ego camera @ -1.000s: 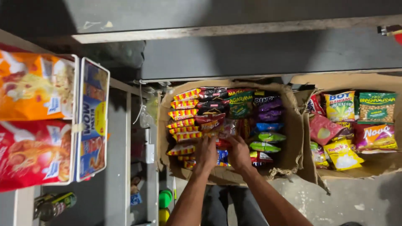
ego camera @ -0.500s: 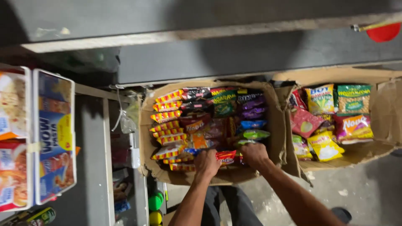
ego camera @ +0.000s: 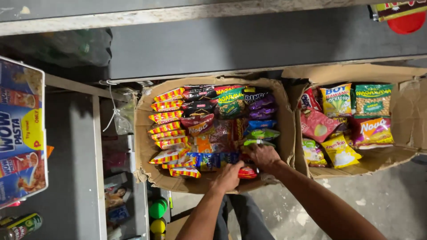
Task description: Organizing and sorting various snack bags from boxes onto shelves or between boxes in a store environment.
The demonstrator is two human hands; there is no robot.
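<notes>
Both my hands reach into a cardboard box [ego camera: 143,146] packed with snack packets. My left hand [ego camera: 227,177] grips a red packet [ego camera: 247,173] at the box's near edge, beside a row of blue packets [ego camera: 213,160]. My right hand [ego camera: 263,155] presses down among the packets just beyond it, fingers curled next to a green packet [ego camera: 261,133]. Whether it holds one is unclear. Red-and-yellow striped packets [ego camera: 167,118] line the box's left side.
A second cardboard box [ego camera: 402,149] at the right holds yellow, green and pink snack bags. A dark counter [ego camera: 249,42] runs behind both boxes. Pasta cartons [ego camera: 20,133] stand at far left by a grey shelf. Bottles [ego camera: 158,209] stand below; the concrete floor is under me.
The view has shifted, so the boxes sit lower and left. Both hands have moved toward the box's near edge, and my left hand now holds the red packet.
</notes>
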